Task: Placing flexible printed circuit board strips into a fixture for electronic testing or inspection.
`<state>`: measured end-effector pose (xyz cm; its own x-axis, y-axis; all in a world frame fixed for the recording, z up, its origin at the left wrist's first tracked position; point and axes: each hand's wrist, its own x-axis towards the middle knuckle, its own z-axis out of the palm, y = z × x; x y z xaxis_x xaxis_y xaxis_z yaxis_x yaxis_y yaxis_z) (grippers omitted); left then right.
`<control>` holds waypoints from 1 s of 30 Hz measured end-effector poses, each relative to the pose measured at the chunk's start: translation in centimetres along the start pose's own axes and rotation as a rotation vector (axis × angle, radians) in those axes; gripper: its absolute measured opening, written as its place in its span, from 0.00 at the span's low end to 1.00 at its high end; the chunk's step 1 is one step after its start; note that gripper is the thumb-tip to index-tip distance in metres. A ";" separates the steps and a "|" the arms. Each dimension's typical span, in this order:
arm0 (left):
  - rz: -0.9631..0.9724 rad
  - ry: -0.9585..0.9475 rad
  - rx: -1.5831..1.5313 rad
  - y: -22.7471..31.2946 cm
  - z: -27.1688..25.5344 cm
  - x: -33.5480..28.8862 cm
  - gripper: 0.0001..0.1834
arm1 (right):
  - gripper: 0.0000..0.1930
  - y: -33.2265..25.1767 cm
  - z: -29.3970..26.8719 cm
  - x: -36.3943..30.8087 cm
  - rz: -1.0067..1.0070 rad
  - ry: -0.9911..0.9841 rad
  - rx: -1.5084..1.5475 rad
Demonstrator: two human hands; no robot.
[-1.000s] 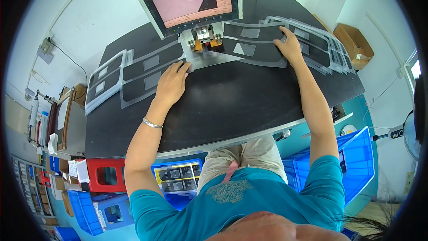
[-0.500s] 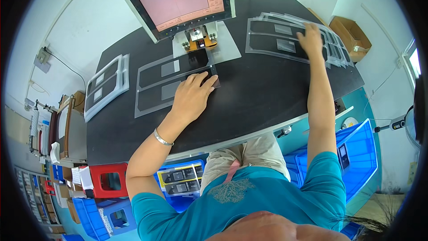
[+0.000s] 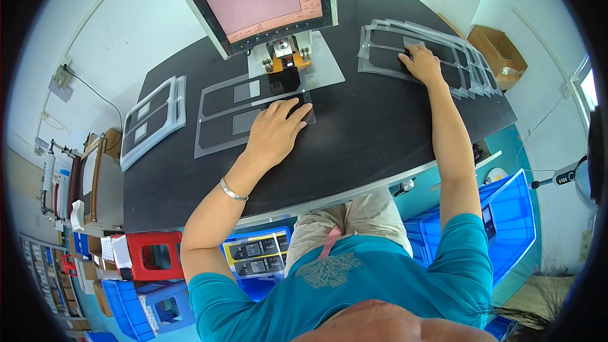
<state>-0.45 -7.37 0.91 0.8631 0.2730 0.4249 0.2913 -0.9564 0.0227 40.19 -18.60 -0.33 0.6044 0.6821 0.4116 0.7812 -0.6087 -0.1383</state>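
Observation:
My left hand lies palm down with fingers spread on a dark plastic sheet with clear borders and two pale windows. The sheet's far right corner reaches under the orange-and-metal head of a machine on the table. Above that head, a monitor shows a dark oval spot on a pinkish field. At the right, my right hand rests on a fanned stack of similar sheets, fingers apart; its palm side is hidden.
Another stack of sheets lies at the table's left edge. A cardboard box stands beyond the black table's right side. Below are blue bins and a red stool.
The sheet under my left hand has slid slightly away from me. My right hand has moved left and nearer, and the top of the right stack has shifted right. A dark oval has appeared on the monitor.

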 end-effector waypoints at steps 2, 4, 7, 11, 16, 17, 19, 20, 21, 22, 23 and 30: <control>0.005 0.004 -0.001 0.0 0.0 0.0 0.21 | 0.24 0.2 0.2 0.1 -0.057 0.037 0.039; 0.010 0.007 -0.002 0.0 0.1 0.0 0.22 | 0.22 -0.1 0.3 0.1 -0.078 0.066 0.076; -0.007 -0.005 -0.020 0.0 0.0 -0.1 0.22 | 0.21 -0.5 0.3 0.1 -0.113 0.093 0.141; -0.030 -0.014 -0.068 -0.2 -0.1 -0.1 0.23 | 0.20 -1.0 0.2 -0.1 -0.168 0.103 0.232; -0.047 -0.030 -0.068 -0.9 0.3 0.4 0.22 | 0.18 -1.2 0.1 0.2 -0.207 0.137 0.310; -0.044 -0.030 -0.068 -1.3 0.8 0.8 0.22 | 0.17 -1.2 0.2 0.2 -0.218 0.142 0.325; -0.075 0.009 0.022 -2.5 1.9 1.5 0.22 | 0.17 -1.9 0.1 0.1 -0.218 0.135 0.359; -0.081 0.009 0.026 -3.1 2.2 1.7 0.22 | 0.16 -2.4 0.0 0.0 -0.217 0.130 0.390; -0.089 0.010 0.038 -3.4 2.4 2.0 0.21 | 0.16 -2.4 0.0 0.0 -0.218 0.130 0.389; -0.099 0.011 0.052 -3.6 2.6 2.3 0.21 | 0.16 -2.4 0.0 -0.1 -0.224 0.137 0.399; -0.103 -0.001 0.047 -3.8 2.8 2.4 0.21 | 0.16 -2.5 0.0 -0.1 -0.231 0.144 0.410; -0.063 -0.014 0.033 -4.2 3.1 2.4 0.22 | 0.15 -2.2 0.0 0.1 -0.243 0.132 0.420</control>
<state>1.69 -2.34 -0.95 0.8479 0.3345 0.4113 0.3588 -0.9332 0.0194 38.52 -17.16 0.06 0.3936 0.7102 0.5837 0.9087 -0.2046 -0.3639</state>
